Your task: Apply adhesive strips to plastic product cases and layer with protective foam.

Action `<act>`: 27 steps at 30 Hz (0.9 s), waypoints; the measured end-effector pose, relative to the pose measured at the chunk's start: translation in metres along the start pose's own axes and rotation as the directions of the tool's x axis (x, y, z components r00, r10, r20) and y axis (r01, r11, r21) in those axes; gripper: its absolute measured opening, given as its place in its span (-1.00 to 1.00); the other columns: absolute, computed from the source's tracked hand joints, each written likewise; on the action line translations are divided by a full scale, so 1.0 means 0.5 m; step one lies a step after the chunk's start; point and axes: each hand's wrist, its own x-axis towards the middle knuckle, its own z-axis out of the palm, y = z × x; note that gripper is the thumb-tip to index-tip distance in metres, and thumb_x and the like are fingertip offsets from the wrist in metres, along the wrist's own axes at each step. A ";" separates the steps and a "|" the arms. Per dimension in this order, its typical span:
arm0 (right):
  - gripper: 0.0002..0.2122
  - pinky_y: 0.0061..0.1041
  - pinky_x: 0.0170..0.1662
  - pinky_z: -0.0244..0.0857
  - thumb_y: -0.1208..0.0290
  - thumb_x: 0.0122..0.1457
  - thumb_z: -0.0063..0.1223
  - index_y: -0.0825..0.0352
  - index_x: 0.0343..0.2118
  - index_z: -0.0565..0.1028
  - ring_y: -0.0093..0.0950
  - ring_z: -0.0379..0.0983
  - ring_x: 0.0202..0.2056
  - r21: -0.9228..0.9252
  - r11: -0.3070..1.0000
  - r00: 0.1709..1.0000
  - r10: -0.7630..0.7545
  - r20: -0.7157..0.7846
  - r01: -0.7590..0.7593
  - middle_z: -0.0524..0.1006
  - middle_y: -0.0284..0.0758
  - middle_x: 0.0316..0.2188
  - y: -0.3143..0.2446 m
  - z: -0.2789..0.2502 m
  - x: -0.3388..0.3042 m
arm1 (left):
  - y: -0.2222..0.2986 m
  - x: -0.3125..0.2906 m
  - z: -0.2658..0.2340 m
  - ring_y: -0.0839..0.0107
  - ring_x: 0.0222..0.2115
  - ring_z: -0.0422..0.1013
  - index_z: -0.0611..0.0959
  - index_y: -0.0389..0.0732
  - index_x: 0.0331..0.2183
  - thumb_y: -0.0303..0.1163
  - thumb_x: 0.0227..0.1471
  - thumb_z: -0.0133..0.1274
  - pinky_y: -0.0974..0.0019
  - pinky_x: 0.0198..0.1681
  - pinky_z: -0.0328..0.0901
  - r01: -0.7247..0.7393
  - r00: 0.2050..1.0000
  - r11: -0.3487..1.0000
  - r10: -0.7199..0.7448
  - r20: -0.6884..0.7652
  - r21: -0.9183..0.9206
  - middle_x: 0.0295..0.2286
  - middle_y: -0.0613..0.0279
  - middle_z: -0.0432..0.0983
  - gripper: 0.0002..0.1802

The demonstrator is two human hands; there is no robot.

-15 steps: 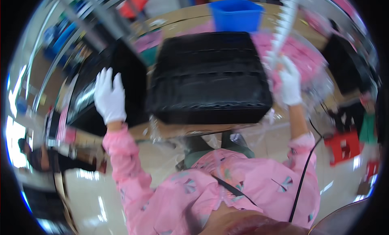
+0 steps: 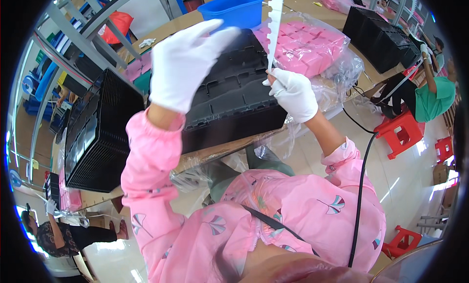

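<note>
In a white glove, my right hand [image 2: 295,95] grips the lower end of a long white strip with notched edges [image 2: 274,29], which stands nearly upright. This hand is at the right edge of a black stack of compartment trays [image 2: 234,97] on the table. My left hand [image 2: 183,68], gloved in white too, is raised over the left part of that stack, fingers apart and somewhat blurred, holding nothing. It hides part of the trays. Another stack of black trays [image 2: 102,136] stands on the left. Behind my right hand lie pink pieces in a clear plastic bag [image 2: 310,46].
A blue bin [image 2: 232,9] stands at the back of the table. More black trays [image 2: 376,39] are at the far right. Red stools [image 2: 400,131] stand on the floor beside a person in green [image 2: 435,97]. Another person [image 2: 53,229] is at left. A metal frame [image 2: 73,39] rises at upper left.
My left hand has moved right from beside the left stack to above the middle trays. My right hand keeps the white strip. The view has turned, shifting the table leftward.
</note>
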 end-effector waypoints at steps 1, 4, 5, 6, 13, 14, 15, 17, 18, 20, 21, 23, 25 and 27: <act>-0.85 -0.52 -0.47 0.34 0.48 0.08 0.02 0.35 -0.28 0.50 -0.41 0.50 -0.56 -0.204 0.970 0.991 -0.134 0.022 0.135 0.55 -0.24 -0.55 -0.011 -0.003 -0.004 | 0.026 0.014 0.013 0.51 -0.38 0.52 0.62 -0.31 -0.24 -0.26 -0.09 0.19 0.51 -0.28 0.37 0.093 0.996 0.994 -0.093 -0.001 -0.051 -0.39 0.10 0.59 -0.62; -0.90 -0.41 -0.51 0.31 0.51 -0.02 0.03 0.27 -0.40 0.50 -0.30 0.46 -0.57 -0.498 0.828 0.966 -0.242 0.095 0.257 0.50 -0.25 -0.62 -0.032 0.006 -0.015 | 0.072 0.053 0.056 0.45 -0.41 0.54 0.62 -0.30 -0.24 -0.05 -0.27 0.31 0.48 -0.32 0.39 0.222 0.975 0.971 -0.220 0.034 -0.085 -0.43 0.07 0.59 -0.40; -0.91 -0.40 -0.52 0.30 0.50 -0.02 0.03 0.26 -0.41 0.50 -0.30 0.45 -0.59 -0.540 0.796 0.961 -0.253 0.113 0.274 0.49 -0.26 -0.63 -0.038 0.010 -0.019 | 0.081 0.063 0.057 0.46 -0.42 0.54 0.63 -0.29 -0.26 -0.09 -0.22 0.28 0.48 -0.33 0.39 0.262 0.962 0.962 -0.254 0.096 -0.076 -0.44 0.09 0.60 -0.46; -0.92 -0.38 -0.53 0.29 0.49 -0.02 0.03 0.25 -0.42 0.49 -0.30 0.44 -0.60 -0.581 0.761 0.955 -0.263 0.133 0.291 0.48 -0.27 -0.65 -0.045 0.017 -0.023 | 0.086 0.071 0.053 0.47 -0.43 0.54 0.64 -0.29 -0.27 -0.12 -0.17 0.25 0.49 -0.35 0.39 0.301 0.944 0.951 -0.288 0.159 -0.065 -0.45 0.12 0.60 -0.53; -0.91 -0.35 -0.60 0.29 0.41 -0.01 -0.03 0.24 -0.58 0.39 -0.29 0.42 -0.68 -0.570 0.730 0.926 -0.299 0.230 0.378 0.43 -0.28 -0.74 -0.053 0.041 -0.034 | 0.012 0.038 0.078 0.46 -0.63 0.45 0.67 -0.24 -0.43 -0.23 -0.05 0.13 0.43 -0.53 0.31 0.518 0.848 0.546 -0.426 0.313 -0.659 -0.59 0.25 0.57 -0.74; -0.93 -0.38 -0.57 0.29 0.41 -0.03 0.02 0.25 -0.52 0.43 -0.30 0.43 -0.65 -0.527 0.758 0.922 -0.291 0.256 0.385 0.44 -0.28 -0.71 -0.056 0.041 -0.039 | 0.006 0.024 0.077 0.51 -0.59 0.45 0.67 -0.24 -0.40 -0.24 -0.03 0.12 0.49 -0.52 0.29 0.577 0.815 0.536 -0.432 0.386 -0.617 -0.56 0.27 0.57 -0.74; -0.90 -0.40 -0.55 0.30 0.40 -0.05 0.08 0.27 -0.46 0.46 -0.31 0.44 -0.63 -0.482 0.784 0.916 -0.283 0.284 0.392 0.45 -0.27 -0.68 -0.058 0.037 -0.046 | 0.002 0.009 0.074 0.57 -0.55 0.46 0.67 -0.24 -0.36 -0.24 0.00 0.11 0.55 -0.50 0.28 0.632 0.775 0.524 -0.438 0.456 -0.571 -0.52 0.29 0.58 -0.74; -0.83 -0.40 -0.51 0.31 0.35 -0.04 0.12 0.31 -0.40 0.51 -0.28 0.44 -0.59 -0.346 0.876 0.929 -0.247 0.277 0.336 0.47 -0.25 -0.64 -0.064 0.025 -0.050 | -0.005 -0.017 0.074 0.66 -0.52 0.44 0.67 -0.23 -0.31 -0.26 0.02 0.10 0.62 -0.51 0.23 0.719 0.694 0.508 -0.486 0.532 -0.474 -0.47 0.32 0.58 -0.75; -0.80 -0.37 -0.49 0.32 0.30 -0.02 0.11 0.33 -0.40 0.51 -0.25 0.45 -0.57 -0.248 0.931 0.947 -0.208 0.246 0.269 0.47 -0.24 -0.64 -0.069 0.015 -0.051 | -0.008 -0.037 0.078 0.67 -0.51 0.44 0.66 -0.23 -0.31 -0.26 0.02 0.11 0.62 -0.51 0.23 0.739 0.674 0.437 -0.478 0.564 -0.513 -0.46 0.32 0.58 -0.74; -0.71 -0.39 -0.37 0.35 0.33 -0.06 0.20 0.39 -0.29 0.51 -0.24 0.46 -0.47 -0.120 0.976 0.968 -0.156 0.195 0.181 0.50 -0.19 -0.53 -0.061 -0.003 -0.047 | -0.012 -0.073 0.086 0.67 -0.50 0.44 0.66 -0.23 -0.30 -0.26 0.01 0.11 0.62 -0.49 0.24 0.767 0.637 0.284 -0.451 0.626 -0.576 -0.44 0.32 0.58 -0.73; -0.72 -0.40 -0.32 0.35 0.39 -0.09 0.22 0.40 -0.30 0.50 -0.24 0.46 -0.42 -0.082 0.957 0.958 -0.272 0.089 0.279 0.51 -0.17 -0.44 -0.053 0.002 -0.033 | -0.010 -0.086 0.089 0.67 -0.48 0.43 0.65 -0.24 -0.28 -0.21 0.00 0.12 0.60 -0.46 0.26 0.789 0.606 0.237 -0.451 0.655 -0.567 -0.43 0.32 0.58 -0.69; -0.70 -0.41 -0.23 0.34 0.49 -0.13 0.23 0.42 -0.28 0.49 -0.23 0.46 -0.32 -0.051 0.909 0.909 -0.415 -0.044 0.413 0.49 -0.15 -0.29 -0.033 0.016 -0.008 | -0.002 -0.100 0.095 0.65 -0.46 0.44 0.65 -0.25 -0.29 -0.18 0.01 0.11 0.60 -0.46 0.27 0.799 0.594 0.235 -0.455 0.664 -0.553 -0.43 0.31 0.57 -0.66; -0.70 -0.41 -0.21 0.34 0.53 -0.11 0.18 0.41 -0.24 0.48 -0.26 0.48 -0.30 -0.116 0.860 0.860 -0.506 -0.069 0.497 0.47 -0.15 -0.19 -0.034 0.025 0.008 | 0.003 -0.096 0.095 0.60 -0.43 0.46 0.63 -0.28 -0.27 -0.12 0.02 0.10 0.59 -0.41 0.33 0.788 0.608 0.216 -0.423 0.672 -0.577 -0.42 0.28 0.55 -0.61; -0.67 -0.29 -0.07 0.28 0.52 -0.16 0.22 0.35 -0.24 0.50 -0.14 0.37 -0.12 -0.111 0.873 0.877 -0.480 -0.020 0.475 0.35 -0.05 -0.04 -0.033 0.030 0.012 | 0.001 -0.101 0.105 0.57 -0.41 0.46 0.62 -0.30 -0.25 -0.12 0.02 0.09 0.57 -0.38 0.36 0.774 0.619 0.178 -0.411 0.669 -0.607 -0.40 0.24 0.54 -0.59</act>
